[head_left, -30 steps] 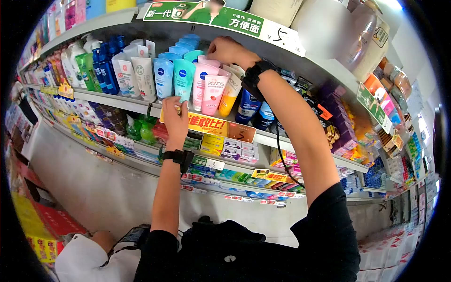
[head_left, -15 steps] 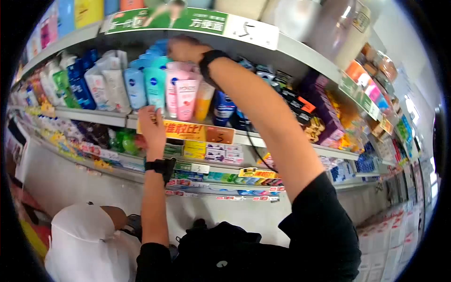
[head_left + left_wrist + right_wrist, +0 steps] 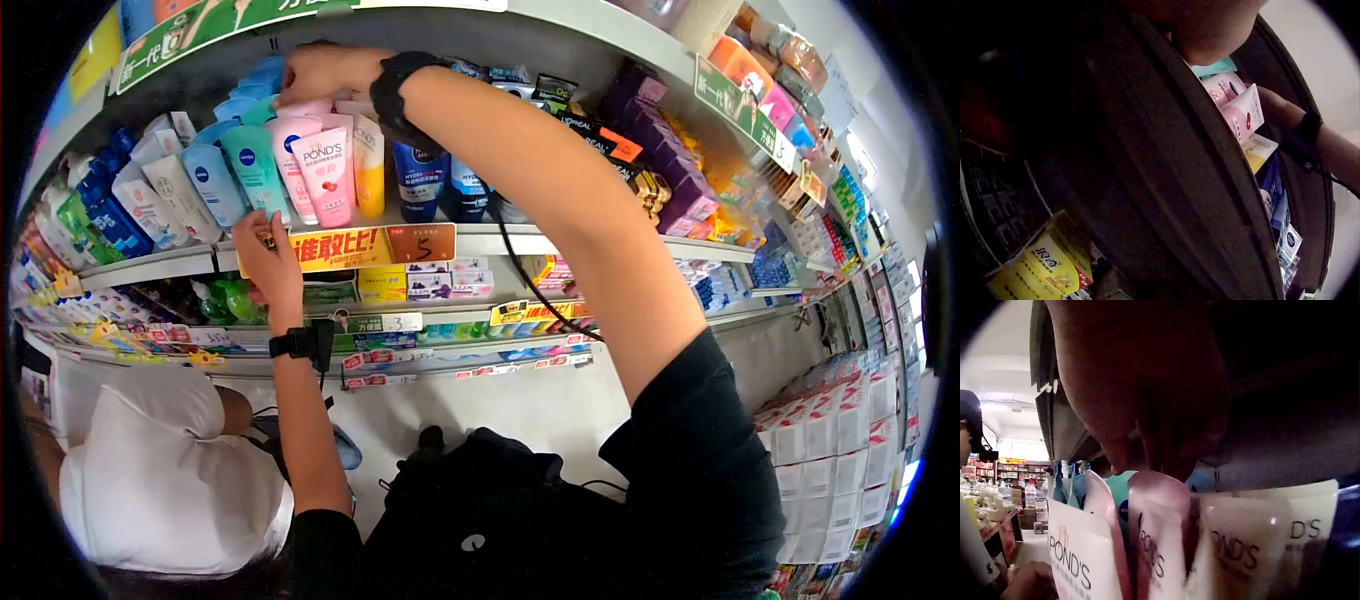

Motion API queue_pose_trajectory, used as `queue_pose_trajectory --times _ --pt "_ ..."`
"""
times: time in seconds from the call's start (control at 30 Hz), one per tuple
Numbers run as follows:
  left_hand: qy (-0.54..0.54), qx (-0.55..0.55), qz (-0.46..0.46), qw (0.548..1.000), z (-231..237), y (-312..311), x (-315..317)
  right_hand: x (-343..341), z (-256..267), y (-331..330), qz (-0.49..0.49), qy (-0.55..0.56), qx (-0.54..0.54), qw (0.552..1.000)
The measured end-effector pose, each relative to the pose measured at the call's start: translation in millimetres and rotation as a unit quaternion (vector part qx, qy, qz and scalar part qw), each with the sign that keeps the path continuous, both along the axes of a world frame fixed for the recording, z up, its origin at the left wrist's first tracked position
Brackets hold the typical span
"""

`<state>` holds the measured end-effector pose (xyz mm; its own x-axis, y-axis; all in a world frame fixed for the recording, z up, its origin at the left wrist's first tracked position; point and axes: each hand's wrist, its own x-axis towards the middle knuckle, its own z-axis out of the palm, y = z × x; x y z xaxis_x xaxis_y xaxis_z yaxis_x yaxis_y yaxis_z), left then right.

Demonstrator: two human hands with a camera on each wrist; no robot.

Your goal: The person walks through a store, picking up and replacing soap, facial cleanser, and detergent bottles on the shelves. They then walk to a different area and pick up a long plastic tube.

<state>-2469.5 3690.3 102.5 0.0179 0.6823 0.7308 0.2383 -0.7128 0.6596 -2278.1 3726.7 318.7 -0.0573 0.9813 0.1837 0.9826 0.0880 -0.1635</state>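
My right hand [image 3: 325, 72] reaches over the front row of tubes, fingers pointing down behind them. In the right wrist view the fingertips drop behind the rounded top of a pink tube [image 3: 1159, 487]; I cannot tell whether they pinch it. In front stand a pink Pond's tube [image 3: 322, 178], a yellow-and-white tube [image 3: 368, 165] and a pink Nivea tube [image 3: 291, 165]. My left hand [image 3: 266, 255] rests at the shelf edge, fingertips on the end of the yellow price strip [image 3: 345, 249], just below a teal Nivea tube [image 3: 256, 165].
Blue tubes [image 3: 213, 183] and white tubes [image 3: 180, 196] line the left. Dark blue tubes [image 3: 420, 175] and purple boxes [image 3: 655, 170] stand right. An upper shelf [image 3: 570, 25] overhangs my right arm. A person in white [image 3: 180, 470] is close at my left. A black cable [image 3: 520, 265] hangs from my right wrist.
The head view has swung, so the shelf and both hands appear further left. My right hand stays among the tops of the tubes; my left hand stays at the shelf edge.
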Motion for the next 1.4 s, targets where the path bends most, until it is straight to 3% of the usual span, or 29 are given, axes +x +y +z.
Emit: queue_pose_trajectory --times 0.07,0.2,0.3,0.43,0.53,0.67,0.8,0.9,0.97,1.03,1.07,1.1,1.2,1.27,1.3,1.33,1.4 --pt "0.005 0.007 0.012 1.000 -0.2 1.4 0.1 3.9 4.3 -17.6 0.004 0.008 -0.007 1.000" --pt "-0.014 -0.001 0.009 1.000 1.6 1.6 1.6 21.4 1.8 -70.9 0.067 0.067 0.121 0.988" --pt "-0.039 -0.021 -0.028 0.999 -3.5 3.4 -0.6 13.3 10.7 -153.1 0.052 0.108 0.142 0.983" --pt "-0.022 -0.002 -0.038 0.999 0.2 -3.4 -4.9 23.1 -26.3 -233.2 0.091 0.080 0.265 0.957" --pt "0.003 0.023 -0.012 1.000 9.9 -20.3 -7.7 26.1 -53.7 -292.8 0.042 0.069 0.253 0.964" --pt "0.023 0.095 -0.041 0.994 15.4 -59.0 12.6 49.2 -94.6 -337.6 -0.069 0.123 0.275 0.951" --pt "0.045 0.118 -0.222 0.967 28.6 -102.3 47.5 59.1 -115.1 -360.2 -0.201 0.206 0.276 0.917" --pt "0.024 0.042 -0.329 0.943 3.6 -126.5 64.1 51.4 -172.0 -373.5 -0.184 0.200 0.292 0.917" --pt "0.006 0.069 -0.312 0.948 -32.8 -141.9 72.5 43.1 -219.6 -378.6 -0.182 0.197 0.271 0.925" --pt "0.074 -0.007 -0.360 0.930 -77.7 -149.4 67.4 35.5 -260.3 -379.5 -0.227 0.315 0.165 0.907" --pt "0.087 0.040 -0.357 0.929 -91.0 -153.7 64.9 37.2 -288.7 -378.1 -0.253 0.324 0.139 0.901" --pt "0.123 -0.020 -0.359 0.925 -104.1 -156.9 62.7 41.0 -315.1 -374.9 -0.277 0.332 0.116 0.894" --pt "0.204 -0.159 -0.352 0.900 -126.0 -162.1 62.9 51.7 -379.3 -361.8 -0.332 0.389 0.149 0.846" --pt "0.207 -0.092 -0.349 0.909 -145.5 -152.2 72.8 68.5 -422.8 -341.2 -0.366 0.375 0.184 0.832" --pt "0.210 -0.055 -0.350 0.911 -152.7 -145.0 75.5 71.1 -435.6 -334.5 -0.384 0.370 0.204 0.821" --pt "0.258 -0.056 -0.355 0.897 -154.8 -138.7 76.1 58.6 -393.8 -332.0 -0.403 0.474 0.150 0.768" --pt "0.283 -0.012 -0.352 0.892 -161.2 -126.6 85.1 57.9 -401.4 -319.1 -0.386 0.490 0.159 0.765"
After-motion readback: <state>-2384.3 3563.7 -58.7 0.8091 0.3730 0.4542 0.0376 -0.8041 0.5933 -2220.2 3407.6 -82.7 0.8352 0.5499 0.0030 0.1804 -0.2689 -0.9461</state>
